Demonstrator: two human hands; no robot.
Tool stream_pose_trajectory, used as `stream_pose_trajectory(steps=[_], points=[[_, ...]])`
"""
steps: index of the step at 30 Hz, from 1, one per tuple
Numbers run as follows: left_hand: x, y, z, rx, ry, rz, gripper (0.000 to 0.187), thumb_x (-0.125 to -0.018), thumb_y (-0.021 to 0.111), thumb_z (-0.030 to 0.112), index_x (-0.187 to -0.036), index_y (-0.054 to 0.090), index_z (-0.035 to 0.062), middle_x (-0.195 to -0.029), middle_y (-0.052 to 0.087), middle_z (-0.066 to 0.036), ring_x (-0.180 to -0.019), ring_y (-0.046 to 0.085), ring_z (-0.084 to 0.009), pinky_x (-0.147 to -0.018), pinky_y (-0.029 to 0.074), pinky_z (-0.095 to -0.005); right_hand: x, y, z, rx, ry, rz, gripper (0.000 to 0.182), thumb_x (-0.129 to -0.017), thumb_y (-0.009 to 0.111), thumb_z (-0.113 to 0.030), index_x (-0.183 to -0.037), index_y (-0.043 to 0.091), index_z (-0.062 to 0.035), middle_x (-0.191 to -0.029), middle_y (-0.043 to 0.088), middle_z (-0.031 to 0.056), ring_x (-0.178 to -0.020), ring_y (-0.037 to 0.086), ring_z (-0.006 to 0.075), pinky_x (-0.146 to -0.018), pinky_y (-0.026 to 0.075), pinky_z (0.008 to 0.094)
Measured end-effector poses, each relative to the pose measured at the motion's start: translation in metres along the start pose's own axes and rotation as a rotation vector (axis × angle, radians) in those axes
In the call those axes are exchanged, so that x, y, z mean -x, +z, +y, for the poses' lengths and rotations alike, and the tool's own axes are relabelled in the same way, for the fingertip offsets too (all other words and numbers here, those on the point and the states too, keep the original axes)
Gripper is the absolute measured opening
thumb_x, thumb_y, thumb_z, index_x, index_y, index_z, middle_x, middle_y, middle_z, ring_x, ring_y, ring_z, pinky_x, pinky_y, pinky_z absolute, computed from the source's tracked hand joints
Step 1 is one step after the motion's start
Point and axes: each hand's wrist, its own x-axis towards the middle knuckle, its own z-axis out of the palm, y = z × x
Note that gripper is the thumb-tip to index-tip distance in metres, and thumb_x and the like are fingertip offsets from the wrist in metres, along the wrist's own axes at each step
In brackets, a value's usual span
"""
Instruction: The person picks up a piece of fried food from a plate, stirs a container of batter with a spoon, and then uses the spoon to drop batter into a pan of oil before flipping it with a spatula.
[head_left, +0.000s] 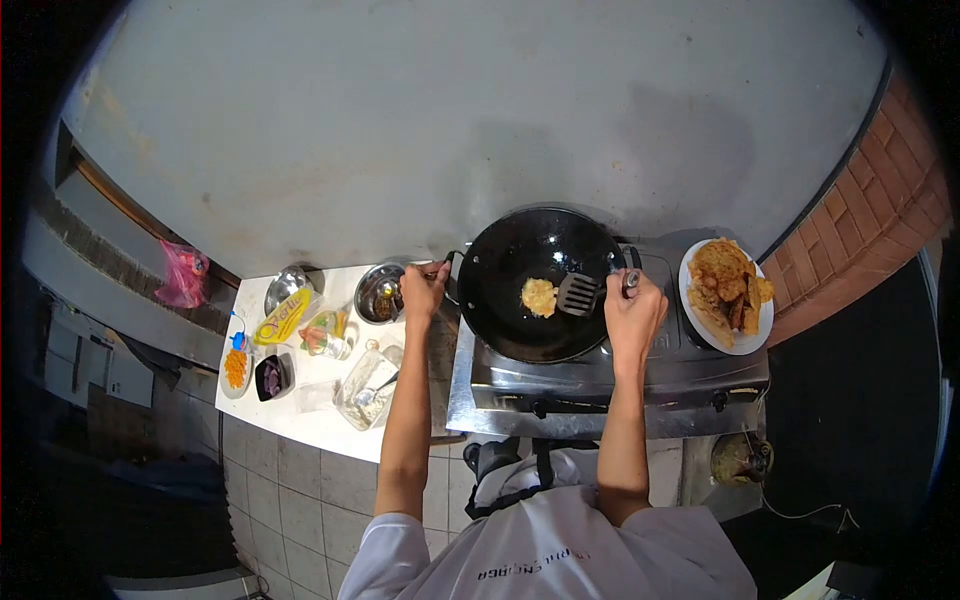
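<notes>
A black wok (510, 335) sits on the metal stove (620, 385), with one small yellow fritter (539, 297) in its middle. My right hand (636, 308) is closed around the handle of a black slotted spatula (578, 295), whose head lies in the wok just right of the fritter. At the wok's left side, my left hand (424, 288) is closed at the wok's left handle (452, 277). A metal bowl (378, 293) with dark contents stands right beside that hand, partly hidden by it.
Right of the wok, a white plate (745, 343) holds fried food. The white table (300, 425) on the left bears a clear container (366, 392), a yellow packet (284, 318), a black bowl (271, 377) and a plate of orange pieces (236, 370). A grey wall rises behind the stove.
</notes>
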Motion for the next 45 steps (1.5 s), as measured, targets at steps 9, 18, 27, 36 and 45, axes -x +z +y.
stream_pose_trajectory(steps=[9,18,27,36,45], points=[[0.000,0.000,-0.001,0.021,0.022,-0.008,0.026,-0.078,0.073,0.021,-0.089,0.071,-0.0022,-0.075,0.069,-0.019,-0.069,0.069,-0.0250,-0.068,0.052,-0.0322,-0.004,-0.005,0.005,-0.020,0.067,-0.024,0.021,-0.078,0.059,-0.013,-0.067,0.058,0.0050,-0.060,0.055,0.0221,-0.063,0.058,0.0419,-0.058,0.042,0.0424],[0.003,0.002,0.002,0.067,-0.018,0.035,0.025,-0.077,0.074,0.017,-0.087,0.070,-0.0051,-0.075,0.069,-0.020,-0.070,0.069,-0.0241,-0.068,0.053,-0.0313,0.001,0.012,0.018,-0.085,0.132,-0.117,0.024,-0.079,0.059,-0.014,-0.065,0.057,0.0056,-0.060,0.056,0.0223,-0.062,0.059,0.0418,-0.058,0.043,0.0423],[0.003,-0.001,0.009,0.048,-0.030,0.014,0.024,-0.077,0.073,0.017,-0.087,0.070,-0.0046,-0.076,0.069,-0.020,-0.070,0.069,-0.0242,-0.068,0.053,-0.0311,0.009,0.031,0.037,-0.012,0.140,-0.126,0.023,-0.078,0.060,-0.014,-0.066,0.058,0.0050,-0.064,0.058,0.0236,-0.066,0.058,0.0436,-0.058,0.044,0.0441],[0.003,0.000,0.007,0.031,-0.022,0.012,0.024,-0.078,0.073,0.018,-0.088,0.071,-0.0036,-0.076,0.069,-0.019,-0.070,0.069,-0.0230,-0.068,0.052,-0.0301,0.007,0.034,0.043,0.043,0.172,-0.148,0.026,-0.080,0.062,-0.017,-0.066,0.058,0.0037,-0.063,0.058,0.0234,-0.065,0.058,0.0440,-0.058,0.043,0.0462],[0.006,-0.005,0.015,0.029,-0.034,0.007,0.024,-0.078,0.072,0.018,-0.088,0.071,-0.0033,-0.074,0.069,-0.018,-0.068,0.069,-0.0222,-0.068,0.052,-0.0300,0.005,0.031,0.036,0.049,0.149,-0.166,0.026,-0.082,0.061,-0.018,-0.068,0.058,0.0036,-0.064,0.058,0.0233,-0.067,0.058,0.0442,-0.059,0.044,0.0464]])
